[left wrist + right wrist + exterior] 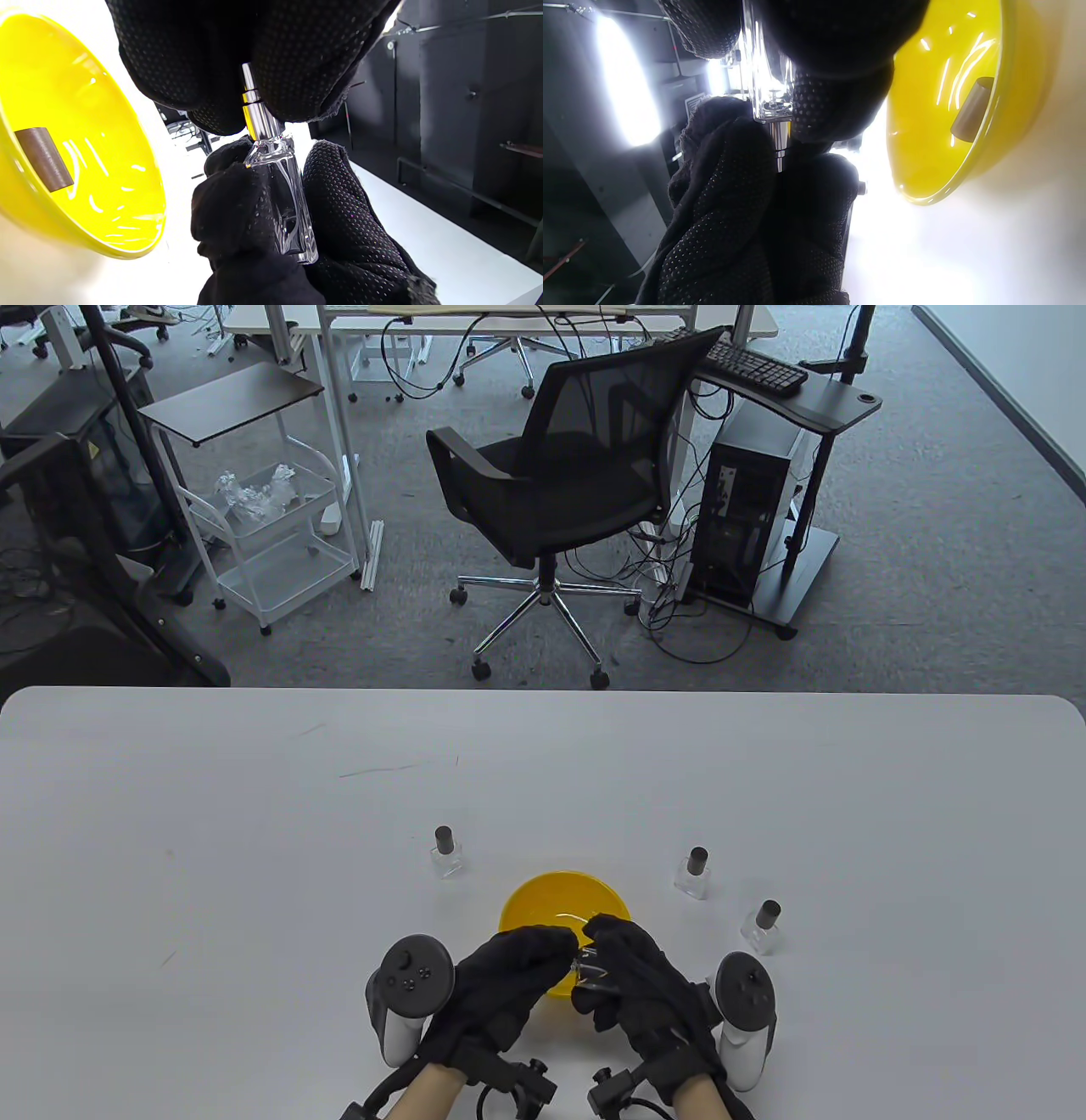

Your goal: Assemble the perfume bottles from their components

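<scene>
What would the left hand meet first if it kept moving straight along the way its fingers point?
Probably the right hand: the left hand pinches the silver sprayer on the glass bottle held there. The yellow bowl lies just beyond; depth is unclear.

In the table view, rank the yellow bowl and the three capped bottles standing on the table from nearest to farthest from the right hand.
From the right hand:
1. Yellow bowl, directly beneath the fingertips.
2. Near-right capped bottle, just right of the hand.
3. Far-right capped bottle, farther back on the right.
4. Left capped bottle, back left, beyond the bowl.
</scene>
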Demonstrator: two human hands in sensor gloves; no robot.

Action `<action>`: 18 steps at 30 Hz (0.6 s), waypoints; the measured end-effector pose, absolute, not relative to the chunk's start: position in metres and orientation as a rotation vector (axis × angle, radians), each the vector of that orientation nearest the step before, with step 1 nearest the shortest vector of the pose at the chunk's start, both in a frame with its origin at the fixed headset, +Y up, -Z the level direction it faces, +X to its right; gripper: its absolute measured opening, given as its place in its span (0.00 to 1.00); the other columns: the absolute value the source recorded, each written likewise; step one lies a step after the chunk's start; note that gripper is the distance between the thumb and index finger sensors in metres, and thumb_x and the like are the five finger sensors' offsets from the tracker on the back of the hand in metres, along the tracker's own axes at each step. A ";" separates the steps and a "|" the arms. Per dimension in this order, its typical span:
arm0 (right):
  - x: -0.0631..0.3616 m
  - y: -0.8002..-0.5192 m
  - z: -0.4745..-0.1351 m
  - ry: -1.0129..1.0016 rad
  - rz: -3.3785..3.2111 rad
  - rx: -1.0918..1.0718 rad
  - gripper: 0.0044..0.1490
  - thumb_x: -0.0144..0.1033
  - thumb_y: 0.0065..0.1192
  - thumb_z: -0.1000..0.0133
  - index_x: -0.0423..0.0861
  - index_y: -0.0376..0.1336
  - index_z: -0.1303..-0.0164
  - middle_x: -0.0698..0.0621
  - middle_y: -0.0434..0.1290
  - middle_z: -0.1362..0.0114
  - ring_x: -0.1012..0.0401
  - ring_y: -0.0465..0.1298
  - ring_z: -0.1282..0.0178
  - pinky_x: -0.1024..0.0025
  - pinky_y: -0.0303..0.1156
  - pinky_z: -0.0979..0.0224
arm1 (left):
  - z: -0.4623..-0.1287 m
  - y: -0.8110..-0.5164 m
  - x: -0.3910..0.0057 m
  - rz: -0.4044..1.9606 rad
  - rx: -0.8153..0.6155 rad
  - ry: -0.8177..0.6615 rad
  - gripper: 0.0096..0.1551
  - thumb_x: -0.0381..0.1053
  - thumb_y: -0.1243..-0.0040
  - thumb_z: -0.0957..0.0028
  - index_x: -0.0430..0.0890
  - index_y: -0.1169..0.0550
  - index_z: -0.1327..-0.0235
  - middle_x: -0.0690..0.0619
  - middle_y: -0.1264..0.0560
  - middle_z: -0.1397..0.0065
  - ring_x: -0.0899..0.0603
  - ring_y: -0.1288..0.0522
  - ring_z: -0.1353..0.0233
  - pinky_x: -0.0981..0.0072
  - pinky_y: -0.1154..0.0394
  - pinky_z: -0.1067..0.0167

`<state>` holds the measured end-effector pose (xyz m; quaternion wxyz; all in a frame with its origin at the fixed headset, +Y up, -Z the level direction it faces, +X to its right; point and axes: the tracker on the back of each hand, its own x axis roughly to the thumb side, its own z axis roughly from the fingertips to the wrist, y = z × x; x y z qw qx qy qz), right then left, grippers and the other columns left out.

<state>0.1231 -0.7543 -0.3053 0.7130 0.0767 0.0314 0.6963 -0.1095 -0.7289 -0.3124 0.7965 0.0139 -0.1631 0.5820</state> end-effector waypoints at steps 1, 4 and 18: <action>0.123 -0.754 -0.305 0.068 1.545 0.171 0.32 0.45 0.53 0.31 0.37 0.57 0.25 0.41 0.75 0.38 0.54 0.83 0.57 0.79 0.81 0.63 | -0.313 -0.729 -0.110 1.253 0.025 -0.349 0.18 0.45 0.30 0.49 0.58 0.17 0.47 0.56 0.19 0.36 0.44 0.18 0.37 0.57 0.20 0.41; 0.124 -0.753 -0.306 0.050 1.565 0.185 0.32 0.46 0.54 0.31 0.37 0.58 0.25 0.41 0.75 0.38 0.55 0.83 0.57 0.80 0.82 0.63 | -0.314 -0.731 -0.109 1.252 -0.017 -0.344 0.23 0.45 0.32 0.47 0.54 0.20 0.38 0.52 0.21 0.33 0.42 0.19 0.37 0.57 0.20 0.41; 0.127 -0.753 -0.306 0.058 1.554 0.169 0.33 0.44 0.53 0.31 0.34 0.57 0.25 0.39 0.75 0.40 0.55 0.83 0.59 0.81 0.81 0.64 | -0.316 -0.732 -0.107 1.184 -0.061 -0.405 0.23 0.47 0.32 0.48 0.53 0.19 0.38 0.46 0.19 0.36 0.40 0.17 0.41 0.55 0.19 0.44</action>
